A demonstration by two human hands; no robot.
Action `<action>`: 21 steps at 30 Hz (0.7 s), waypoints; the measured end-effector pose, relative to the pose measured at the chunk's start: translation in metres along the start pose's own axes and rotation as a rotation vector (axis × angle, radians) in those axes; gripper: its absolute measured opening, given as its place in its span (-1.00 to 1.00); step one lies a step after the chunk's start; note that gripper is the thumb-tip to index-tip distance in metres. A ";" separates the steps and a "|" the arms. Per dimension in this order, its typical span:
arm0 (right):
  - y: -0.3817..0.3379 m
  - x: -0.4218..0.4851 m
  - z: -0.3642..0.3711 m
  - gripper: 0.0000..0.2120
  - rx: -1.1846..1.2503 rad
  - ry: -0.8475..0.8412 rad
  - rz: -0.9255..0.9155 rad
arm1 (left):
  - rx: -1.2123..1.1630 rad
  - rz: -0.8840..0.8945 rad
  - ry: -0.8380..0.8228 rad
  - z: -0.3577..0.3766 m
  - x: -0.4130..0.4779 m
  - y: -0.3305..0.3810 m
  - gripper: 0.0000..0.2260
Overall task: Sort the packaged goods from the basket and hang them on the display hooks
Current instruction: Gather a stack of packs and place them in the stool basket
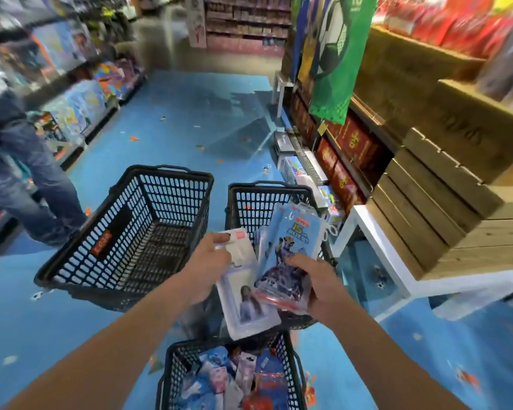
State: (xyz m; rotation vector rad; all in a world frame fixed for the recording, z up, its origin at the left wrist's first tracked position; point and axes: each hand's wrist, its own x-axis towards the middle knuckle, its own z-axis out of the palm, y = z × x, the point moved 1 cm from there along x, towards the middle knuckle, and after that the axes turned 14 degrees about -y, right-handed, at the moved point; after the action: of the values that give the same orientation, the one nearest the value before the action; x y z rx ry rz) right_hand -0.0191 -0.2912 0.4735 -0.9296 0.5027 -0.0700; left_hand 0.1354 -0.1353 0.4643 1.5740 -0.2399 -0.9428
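Both hands are up over the baskets; the left hand (pixel 211 261), just off centre toward 7 o'clock, has its fingers (pixel 221 238) clamped on the top edge of a white blister pack (pixel 246 303), thumb and fingertips pinching it, and the pack hangs down tilted with a small figure picture on its front; the right hand (pixel 317 287), toward 5 o'clock from centre, grips a stack of blue packs (pixel 290 244), thumb curled over the front and the other fingers hidden underneath, the stack fanning up toward 12 o'clock and overlapping the white pack's right edge; down at 6 o'clock sits the near basket (pixel 172 368), black mesh, holding a heap of packaged goods (pixel 219 377) in blue, white and red; at 9 o'clock from the hands stands a large black basket (pixel 71 261) on the blue floor (pixel 190 113); a third basket (pixel 249 202) sits right behind the hands at 12 o'clock, its contents hidden by the packs; out at 9 o'clock a person in jeans (pixel 27 173) stands by the toy shelves; at 3 o'clock wooden crates (pixel 427 202) are stacked on a white surface (pixel 376 241); at 1 o'clock a green banner (pixel 335 69) hangs above red boxes (pixel 353 143).
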 end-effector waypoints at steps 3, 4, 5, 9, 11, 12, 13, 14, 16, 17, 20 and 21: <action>-0.005 0.021 -0.049 -0.51 0.101 0.076 -0.018 | 0.060 0.015 -0.089 0.022 0.023 -0.001 -0.57; -0.006 0.031 -0.063 -0.55 0.120 0.080 -0.013 | 0.065 0.069 -0.099 0.025 0.041 -0.007 -0.56; -0.006 0.042 -0.075 -0.61 0.122 0.089 0.001 | 0.099 0.105 -0.067 0.030 0.052 -0.006 -0.54; 0.005 0.092 -0.115 -0.67 0.093 0.124 0.041 | 0.145 0.115 0.059 0.042 0.121 -0.026 -0.45; 0.010 0.118 -0.129 -0.65 0.057 0.126 0.064 | 0.101 0.072 0.062 0.050 0.157 -0.037 -0.43; 0.013 0.131 -0.135 -0.66 0.038 0.126 0.072 | 0.063 0.031 0.053 0.055 0.175 -0.044 -0.43; 0.016 0.144 -0.139 -0.66 0.016 0.127 0.081 | 0.043 -0.018 0.064 0.059 0.188 -0.049 -0.47; 0.019 0.156 -0.143 -0.65 -0.012 0.120 0.086 | 0.058 -0.046 0.057 0.061 0.206 -0.056 -0.56; 0.027 0.182 -0.151 -0.58 -0.075 0.110 0.081 | 0.138 -0.066 0.075 0.063 0.234 -0.067 -0.85; 0.031 0.195 -0.156 -0.55 -0.100 0.108 0.080 | 0.169 -0.065 0.099 0.064 0.247 -0.072 -0.96; 0.043 0.231 -0.173 -0.59 -0.108 0.130 0.085 | 0.198 -0.069 0.152 0.061 0.288 -0.092 -0.70; 0.045 0.240 -0.176 -0.60 -0.098 0.136 0.092 | 0.223 -0.060 0.162 0.063 0.293 -0.089 -0.66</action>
State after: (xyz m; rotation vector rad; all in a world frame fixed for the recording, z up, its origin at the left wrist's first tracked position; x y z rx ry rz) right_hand 0.1079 -0.4611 0.2589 -0.9999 0.6796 -0.0254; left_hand 0.2513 -0.3438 0.2615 1.8626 -0.1898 -0.8509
